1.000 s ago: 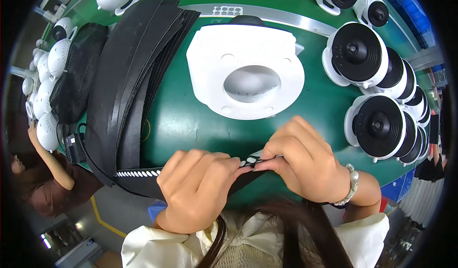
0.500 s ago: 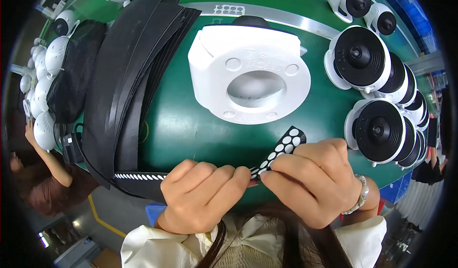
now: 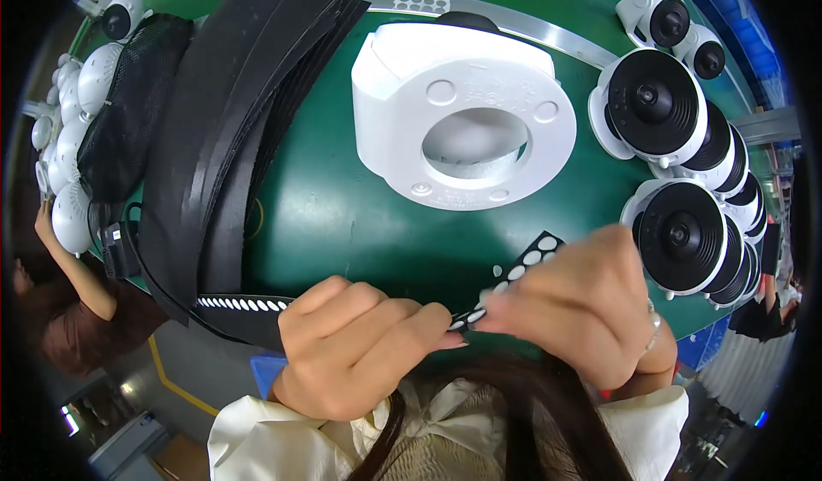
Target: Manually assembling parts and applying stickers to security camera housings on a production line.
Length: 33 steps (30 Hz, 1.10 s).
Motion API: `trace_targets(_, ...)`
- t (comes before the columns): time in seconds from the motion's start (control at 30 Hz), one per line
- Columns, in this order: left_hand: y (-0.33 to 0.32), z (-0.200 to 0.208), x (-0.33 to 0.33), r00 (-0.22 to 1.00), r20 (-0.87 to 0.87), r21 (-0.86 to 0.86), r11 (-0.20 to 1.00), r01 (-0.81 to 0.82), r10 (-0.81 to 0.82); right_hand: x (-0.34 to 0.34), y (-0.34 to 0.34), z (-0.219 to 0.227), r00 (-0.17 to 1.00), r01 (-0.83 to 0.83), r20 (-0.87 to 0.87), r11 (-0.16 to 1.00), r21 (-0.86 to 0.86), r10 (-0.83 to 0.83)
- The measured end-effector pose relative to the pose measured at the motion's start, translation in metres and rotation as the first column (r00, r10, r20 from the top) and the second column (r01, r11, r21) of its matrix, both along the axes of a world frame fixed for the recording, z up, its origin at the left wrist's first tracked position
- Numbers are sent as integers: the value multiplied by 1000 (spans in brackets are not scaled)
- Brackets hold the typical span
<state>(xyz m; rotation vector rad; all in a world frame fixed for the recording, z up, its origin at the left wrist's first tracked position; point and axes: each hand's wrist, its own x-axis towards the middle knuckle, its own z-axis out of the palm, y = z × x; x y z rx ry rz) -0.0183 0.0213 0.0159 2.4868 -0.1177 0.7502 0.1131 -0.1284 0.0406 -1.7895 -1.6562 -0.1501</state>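
Between my hands runs a black strip with rows of white round dots (image 3: 533, 259). My left hand (image 3: 355, 348) is closed on it, thumb and fingertips pinching its middle part, while the strip's left stretch passes beneath that hand. My right hand (image 3: 586, 305), smeared by motion, is closed at the strip's right part, with its thumb and fingertips drawn together; the strip's far end sticks out above them. A single white dot (image 3: 497, 270) shows just apart from the strip, left of its raised end. Beyond both hands stands a white plastic housing (image 3: 377, 130) with a large oval opening.
A thick stack of curved black sheets (image 3: 231, 79) stands at left, beside a black mesh bag (image 3: 128, 113) and white rounded housings (image 3: 73, 216). Several white units with black round fronts (image 3: 681, 234) line the right of the green table (image 3: 317, 233). Another person's arm (image 3: 73, 263) shows far left.
My right hand has risen slightly and turned over the strip, covering more of its dots. A separate white dot now shows beside the strip. The whole view has shifted a little.
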Motion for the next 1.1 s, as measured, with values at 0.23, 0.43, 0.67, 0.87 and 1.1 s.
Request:
trace_targets(0.23, 0, 4, -2, 997, -69, -185, 982, -42, 30, 8, 5, 3, 1000, 22, 3, 997, -80, -22)
trace_targets(0.43, 10, -3, -2, 991, 11, -77, 988, 135, -134, 4, 2, -5, 980, 8, -196, 994, -105, -29)
trace_targets(0.67, 18, 5, -3, 968, -67, -135, 963, 231, -242, 3, 3, -1, 969, -62, -244, 995, -76, 42)
trace_targets(0.87, 22, -2, -5, 950, -19, -288, 912, 293, -311, 0, 4, -3, 987, -56, -151, 998, -31, 51)
trace_targets(1.1, 24, 8, -7, 940, -66, -365, 884, 291, -336, -13, -2, 3, 999, 47, -23, 999, -11, -48)
